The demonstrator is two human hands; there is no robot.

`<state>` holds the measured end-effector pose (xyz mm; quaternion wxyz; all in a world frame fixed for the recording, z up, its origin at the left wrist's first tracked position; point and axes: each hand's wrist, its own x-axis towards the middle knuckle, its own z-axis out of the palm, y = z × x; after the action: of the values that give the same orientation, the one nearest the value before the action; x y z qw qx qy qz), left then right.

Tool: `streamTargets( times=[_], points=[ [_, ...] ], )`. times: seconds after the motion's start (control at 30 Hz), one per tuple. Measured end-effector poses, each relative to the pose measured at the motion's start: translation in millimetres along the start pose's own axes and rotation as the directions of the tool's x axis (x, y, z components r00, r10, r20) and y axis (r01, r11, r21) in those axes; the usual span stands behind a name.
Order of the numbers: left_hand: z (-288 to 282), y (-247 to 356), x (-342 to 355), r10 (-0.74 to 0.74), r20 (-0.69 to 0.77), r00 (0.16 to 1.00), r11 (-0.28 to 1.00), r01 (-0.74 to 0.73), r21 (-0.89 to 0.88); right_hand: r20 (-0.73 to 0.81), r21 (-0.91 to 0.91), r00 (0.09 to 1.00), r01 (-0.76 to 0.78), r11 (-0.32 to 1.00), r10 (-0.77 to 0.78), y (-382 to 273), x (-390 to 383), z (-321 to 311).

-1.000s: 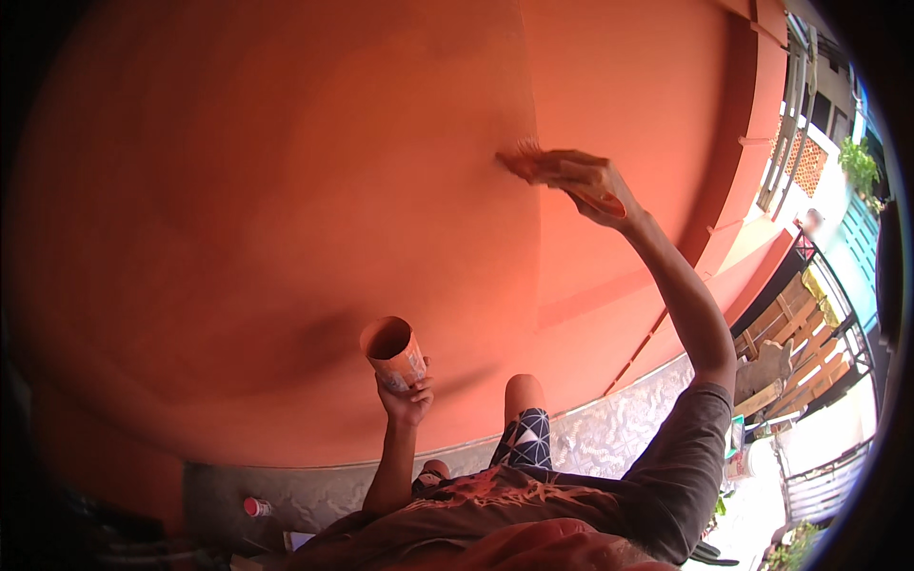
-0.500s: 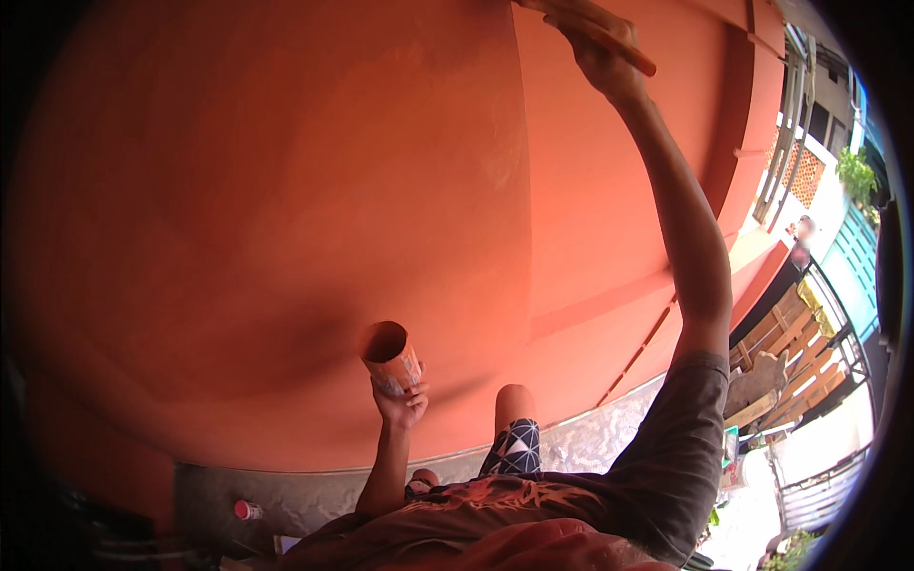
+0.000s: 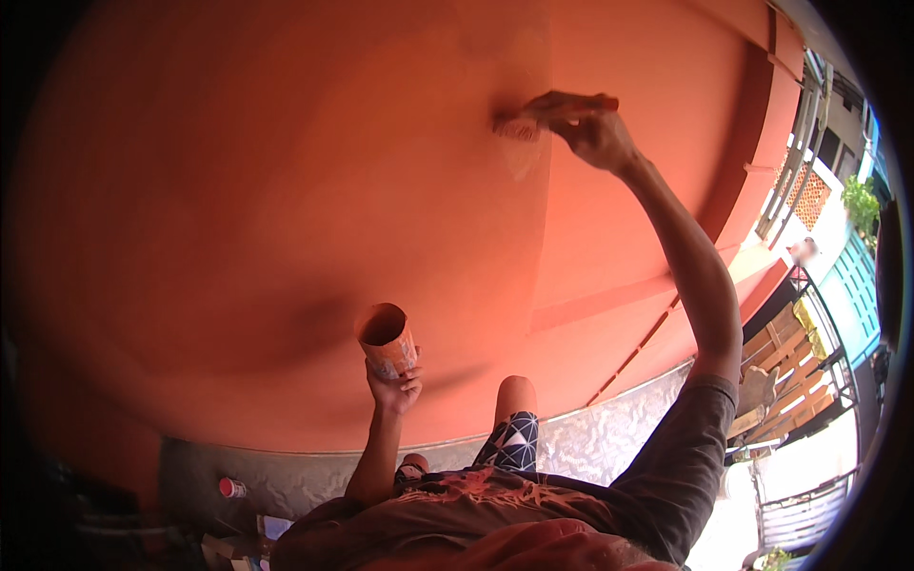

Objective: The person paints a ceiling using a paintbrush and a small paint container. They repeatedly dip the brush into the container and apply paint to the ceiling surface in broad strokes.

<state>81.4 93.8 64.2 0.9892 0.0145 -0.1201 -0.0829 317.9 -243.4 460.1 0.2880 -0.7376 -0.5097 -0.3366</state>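
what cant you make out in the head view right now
In the head view:
How full the can is: its wall and dark shadow hide the bottom.
Brush: bristles blurred; the right hand covers part of the handle.
Red-and-white container: too small to identify.
Pale box: cut off by the lower edge.

Can in left hand; brush farther right; wall before both.

Our head-worn fisheye view, upright and looking downward
We look from the wearer's head toward an orange wall, the dark shirt close below us, the left hand and right hand farther out, straight edges bending toward our rim.
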Motion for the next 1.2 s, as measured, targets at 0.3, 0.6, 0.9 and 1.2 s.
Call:
streamTargets(
  times=[0.3,0.6,0.9,1.2],
  points=[
    [33.6,-13.7,-5.1,0.029,-0.071,0.997,1.000,-0.029,0.013,-0.496,-0.461,0.650,0.364,0.809,-0.575,-5.8,93.6,-30.4],
    [-5.1,3.7,-9.9,0.035,0.012,0.999,0.999,-0.035,0.023,0.198,0.135,0.928,0.293,0.947,-0.315,-62.2,-24.7,115.3],
    [8.1,-3.5,-23.3,0.110,-0.034,0.993,0.994,-0.110,-0.005,-0.538,-0.458,0.744,0.137,0.878,-0.396,-10.8,123.1,-29.9],
    [-5.4,4.4,-32.4,0.129,-0.057,0.990,0.992,-0.129,-0.004,0.136,0.135,0.967,0.196,0.971,-0.214,-59.3,0.5,88.9]
  ],
)
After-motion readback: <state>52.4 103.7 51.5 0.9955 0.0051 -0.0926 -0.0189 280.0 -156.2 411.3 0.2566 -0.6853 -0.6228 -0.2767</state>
